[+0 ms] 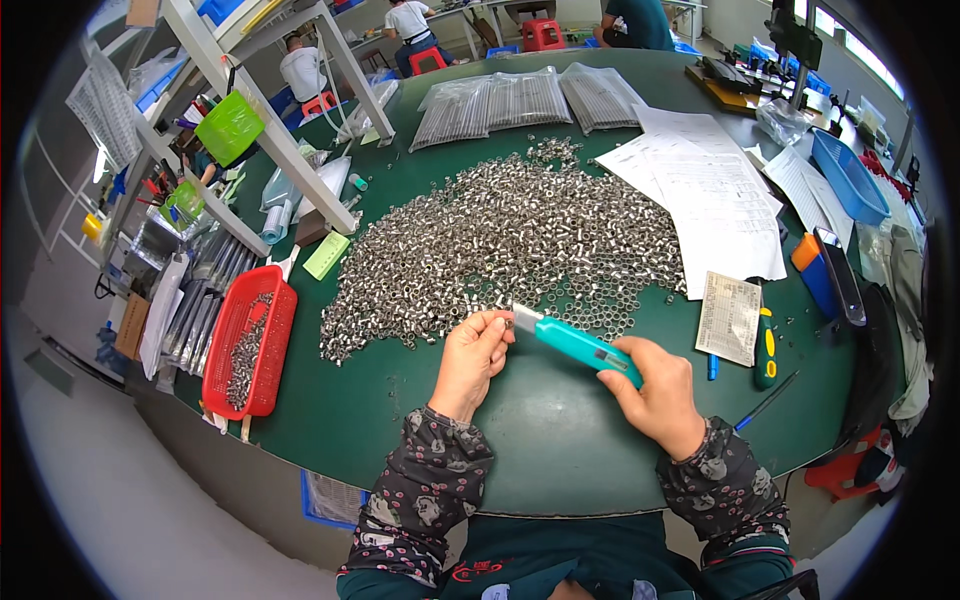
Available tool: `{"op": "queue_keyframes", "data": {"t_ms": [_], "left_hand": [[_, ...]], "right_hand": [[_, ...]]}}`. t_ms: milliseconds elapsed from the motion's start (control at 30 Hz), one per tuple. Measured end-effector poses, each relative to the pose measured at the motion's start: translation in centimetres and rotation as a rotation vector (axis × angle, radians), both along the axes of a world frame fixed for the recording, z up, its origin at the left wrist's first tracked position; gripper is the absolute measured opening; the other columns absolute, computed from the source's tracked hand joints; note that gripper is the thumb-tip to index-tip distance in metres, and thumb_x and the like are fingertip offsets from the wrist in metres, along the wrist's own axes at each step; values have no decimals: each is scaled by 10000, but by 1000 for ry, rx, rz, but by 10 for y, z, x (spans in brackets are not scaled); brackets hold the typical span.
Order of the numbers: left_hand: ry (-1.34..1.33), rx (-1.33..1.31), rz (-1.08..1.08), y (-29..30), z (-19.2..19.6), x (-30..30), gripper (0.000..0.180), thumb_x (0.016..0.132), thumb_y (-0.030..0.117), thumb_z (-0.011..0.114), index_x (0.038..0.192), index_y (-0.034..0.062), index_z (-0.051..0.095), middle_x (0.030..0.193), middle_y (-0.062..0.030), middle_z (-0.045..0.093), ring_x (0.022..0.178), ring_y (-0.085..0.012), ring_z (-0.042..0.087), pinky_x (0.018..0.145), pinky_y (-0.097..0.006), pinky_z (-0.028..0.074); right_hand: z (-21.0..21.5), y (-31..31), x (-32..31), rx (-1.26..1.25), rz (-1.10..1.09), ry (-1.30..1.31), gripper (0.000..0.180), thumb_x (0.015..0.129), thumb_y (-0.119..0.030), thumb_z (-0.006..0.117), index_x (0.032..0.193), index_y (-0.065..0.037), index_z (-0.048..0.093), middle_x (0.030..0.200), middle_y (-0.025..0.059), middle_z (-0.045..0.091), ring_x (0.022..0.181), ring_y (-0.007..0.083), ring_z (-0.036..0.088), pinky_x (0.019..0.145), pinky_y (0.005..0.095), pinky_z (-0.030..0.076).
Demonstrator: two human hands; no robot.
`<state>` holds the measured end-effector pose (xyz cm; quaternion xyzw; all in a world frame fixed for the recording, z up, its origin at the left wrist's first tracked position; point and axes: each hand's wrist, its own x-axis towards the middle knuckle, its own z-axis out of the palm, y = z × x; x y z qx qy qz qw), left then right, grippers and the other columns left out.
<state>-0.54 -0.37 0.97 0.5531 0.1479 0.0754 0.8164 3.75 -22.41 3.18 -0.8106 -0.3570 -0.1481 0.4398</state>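
"What are the hands doing?"

"The left hand (474,358) is pinching a small metal piece (508,323) between its fingers, mostly covering it. The right hand's (657,393) fingers are wrapping around a smooth teal cutter (585,347), whose pale, flat tip is pointing toward that piece."

"And beyond them?"

"A glinting heap of short, hollow metal rings (480,240) is covering much of the smooth green surface (560,440)."

"Anything at the left?"

"A red plastic basket (273,350) with slotted walls is holding more small metal parts (245,358)."
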Motion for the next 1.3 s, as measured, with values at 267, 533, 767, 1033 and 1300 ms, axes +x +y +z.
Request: {"op": "queue_keyframes", "data": {"t_ms": [267, 533, 767, 1033, 1300], "left_hand": [[-71, -157, 4, 2, 2, 0, 156, 882, 104, 453, 978, 0, 520, 751, -23, 494, 512, -21, 351, 375, -136, 258], [-114, -154, -52, 1, -2, 1, 123, 878, 94, 464, 973, 31, 510, 762, -12, 488, 502, -20, 344, 367, -137, 252], [-129, -61, -50, 0, -1, 1, 121, 867, 77, 480, 968, 23, 519, 718, 11, 484, 486, -17, 336, 381, -142, 254], [-41, -121, -4, 4, -1, 1, 146, 885, 109, 453, 975, 15, 520, 775, -24, 516, 485, -20, 338, 380, -144, 257], [-78, -199, -32, 3, 1, 2, 144, 886, 86, 434, 989, 18, 507, 823, -54, 531, 495, -18, 341, 373, -134, 257]], "right_hand": [[-6, -5, 9, -48, 69, 381, 271, 727, -253, 630, 890, -39, 596, 698, 145, 593, 602, 278, 580, 537, 338, 438], [-7, -6, 10, -48, 118, 480, 279, 725, -258, 639, 880, -30, 599, 662, 137, 594, 578, 251, 585, 531, 323, 436], [-10, -6, 13, -43, 186, 616, 277, 724, -249, 641, 879, -24, 600, 649, 140, 586, 551, 237, 567, 523, 319, 427], [0, -5, 5, 51, -18, 302, 228, 717, -202, 646, 864, -40, 580, 673, 133, 575, 571, 283, 562, 529, 343, 430], [-7, -4, 8, -3, 34, 278, 241, 721, -229, 636, 862, -39, 590, 668, 136, 579, 575, 287, 567, 529, 338, 431]]}}
